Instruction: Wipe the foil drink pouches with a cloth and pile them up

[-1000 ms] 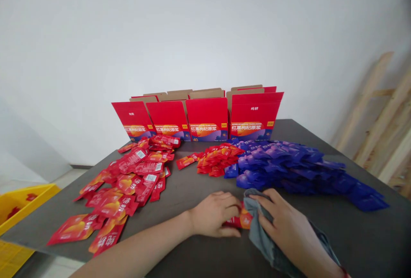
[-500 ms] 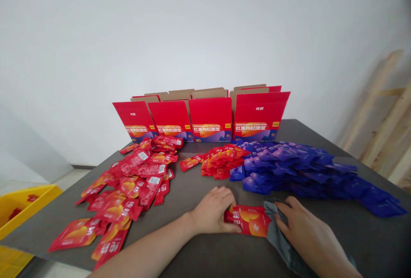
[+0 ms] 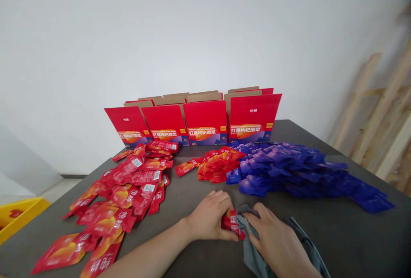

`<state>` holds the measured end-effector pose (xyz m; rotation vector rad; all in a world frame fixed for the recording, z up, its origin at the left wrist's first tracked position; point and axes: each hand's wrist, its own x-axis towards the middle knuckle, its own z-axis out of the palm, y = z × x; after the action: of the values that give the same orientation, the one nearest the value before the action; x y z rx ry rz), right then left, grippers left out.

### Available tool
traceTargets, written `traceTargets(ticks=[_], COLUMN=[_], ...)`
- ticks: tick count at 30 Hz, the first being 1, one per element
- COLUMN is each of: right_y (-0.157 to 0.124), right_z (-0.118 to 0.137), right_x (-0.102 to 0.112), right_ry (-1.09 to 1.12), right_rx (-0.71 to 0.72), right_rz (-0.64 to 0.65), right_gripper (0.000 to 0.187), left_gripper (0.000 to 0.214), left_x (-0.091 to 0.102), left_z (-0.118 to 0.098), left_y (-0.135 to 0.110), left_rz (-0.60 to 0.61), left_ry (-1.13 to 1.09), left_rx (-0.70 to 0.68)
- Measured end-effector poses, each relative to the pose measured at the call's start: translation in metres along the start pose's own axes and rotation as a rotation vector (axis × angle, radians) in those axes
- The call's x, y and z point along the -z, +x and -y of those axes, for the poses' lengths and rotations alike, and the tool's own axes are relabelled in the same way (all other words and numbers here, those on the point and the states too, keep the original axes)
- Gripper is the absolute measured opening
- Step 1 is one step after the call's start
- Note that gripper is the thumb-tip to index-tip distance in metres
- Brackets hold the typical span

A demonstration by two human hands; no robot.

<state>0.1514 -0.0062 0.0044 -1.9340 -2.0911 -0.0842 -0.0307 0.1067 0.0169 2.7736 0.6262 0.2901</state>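
My left hand (image 3: pixel 210 218) lies on the dark table (image 3: pixel 369 235) with its fingers curled round the left end of a red sachet (image 3: pixel 230 222). Beside it, my right hand (image 3: pixel 276 246) presses a grey cloth (image 3: pixel 253 256) over most of that sachet, so only the sachet's left end shows. The cloth trails back under my right wrist towards the near edge.
Many loose red sachets (image 3: pixel 128 184) spread over the table's left. A small red pile (image 3: pixel 218 164) and a large blue pile (image 3: pixel 298 169) lie behind my hands. Several open red boxes (image 3: pixel 205 122) stand at the far edge. A yellow crate (image 3: pixel 19 216) sits left; wooden frames (image 3: pixel 382 124) lean right.
Half a second ago the sachet lay mostly uncovered with the cloth at its right end. My right hand has slid the cloth leftwards over it.
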Motion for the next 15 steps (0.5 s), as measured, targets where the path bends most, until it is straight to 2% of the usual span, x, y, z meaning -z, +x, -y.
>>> traceTargets(ticks=[5, 8, 11, 15], right_y=[-0.022, -0.026, -0.020, -0.002], right_z=[-0.057, -0.074, -0.056, -0.003], right_x=[0.001, 0.007, 0.015, 0.015], right_ry=[-0.002, 0.005, 0.013, 0.025], right_rx=[-0.126, -0.195, -0.142, 0.021], right_rz=[-0.020, -0.026, -0.057, -0.003], right_gripper=[0.025, 0.028, 0.032, 0.033], left_gripper=[0.063, 0.070, 0.070, 0.066], left_x=[-0.002, -0.002, -0.001, -0.001], left_z=[0.002, 0.001, -0.001, -0.003], left_y=[-0.001, -0.002, -0.002, -0.003], left_rz=[-0.001, -0.015, -0.027, -0.032], left_ry=[-0.004, -0.004, -0.014, -0.019], left_rx=[-0.011, -0.048, -0.036, -0.002])
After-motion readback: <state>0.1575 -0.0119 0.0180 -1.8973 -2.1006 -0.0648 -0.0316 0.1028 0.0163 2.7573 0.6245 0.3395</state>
